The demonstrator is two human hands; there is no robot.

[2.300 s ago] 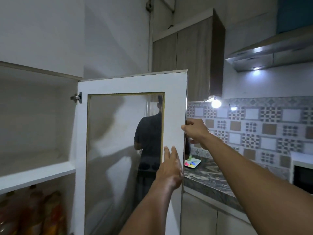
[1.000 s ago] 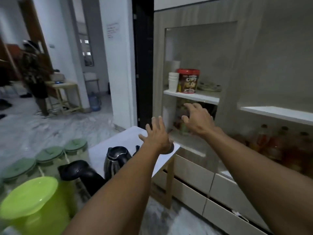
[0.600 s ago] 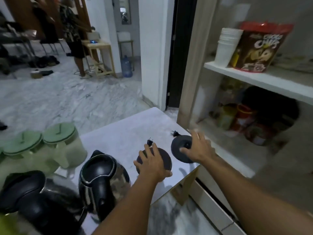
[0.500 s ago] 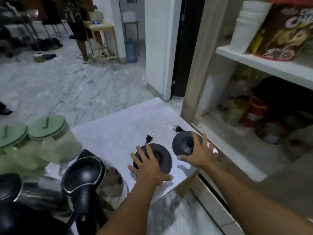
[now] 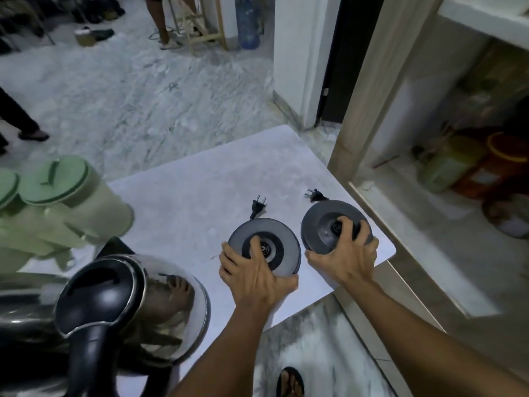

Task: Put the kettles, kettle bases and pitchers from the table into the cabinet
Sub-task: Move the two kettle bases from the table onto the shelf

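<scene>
Each hand grips a round dark-grey plastic kettle base on the white worktop (image 5: 183, 196): left hand (image 5: 254, 277) on the left base (image 5: 282, 247), right hand (image 5: 345, 253) on the right base (image 5: 323, 222). At 8 o'clock stands a shiny steel kettle with black lid (image 5: 128, 308).

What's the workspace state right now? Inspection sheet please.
Surface: white table, dusty-looking, bare in the middle.
Job's things: two kettle bases, left base and right base; steel kettle near left; green-lidded pitchers far left.
Clutter: nothing seen on the table.
Hands: left hand grips left base; right hand grips right base, which is tilted.
Cables: plugs lie loose beyond each base.
Surroundings: open cabinet at right holding containers; people's legs on marble floor behind.
</scene>
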